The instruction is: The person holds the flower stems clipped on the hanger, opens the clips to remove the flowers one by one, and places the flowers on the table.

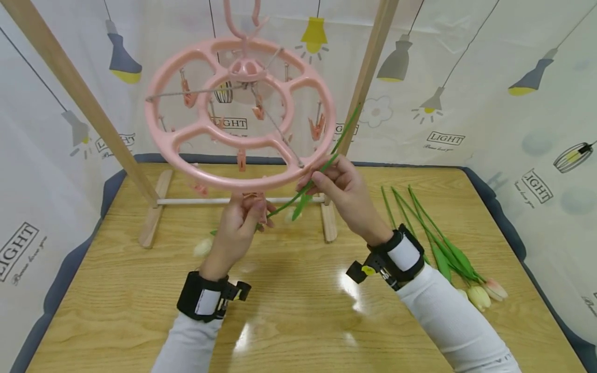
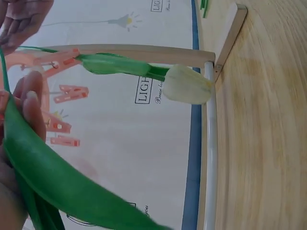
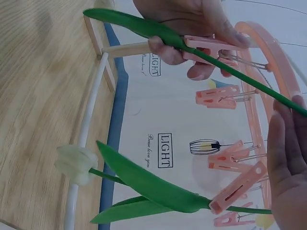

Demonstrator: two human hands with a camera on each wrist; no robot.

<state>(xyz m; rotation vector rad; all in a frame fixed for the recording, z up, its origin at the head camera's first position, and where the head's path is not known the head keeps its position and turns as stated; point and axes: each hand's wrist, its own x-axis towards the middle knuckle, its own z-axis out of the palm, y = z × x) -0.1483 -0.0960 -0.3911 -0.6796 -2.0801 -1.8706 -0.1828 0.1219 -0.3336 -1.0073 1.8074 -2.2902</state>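
Observation:
My left hand (image 1: 238,223) grips a pink clothespin (image 3: 206,48) hanging from the near rim of the round pink drying hanger (image 1: 233,182). A tulip's green stem (image 3: 244,82) passes at that clothespin, its broad leaf (image 2: 62,167) beside my left fingers. Whether the clothespin has clamped the stem cannot be told. My right hand (image 1: 345,191) pinches the same stem farther up, near the hanger's right rim. A second tulip with a white bloom (image 2: 187,86) hangs head down from another clothespin (image 3: 238,188).
Several loose tulips (image 1: 434,235) lie on the table's right side, blooms toward me. The hanger hangs by its hook (image 1: 242,23) within a wooden stand (image 1: 84,98) with a white crossbar (image 1: 205,201). More clothespins (image 1: 317,127) dangle around the hanger. A lamp-print sheet (image 1: 489,46) surrounds the table.

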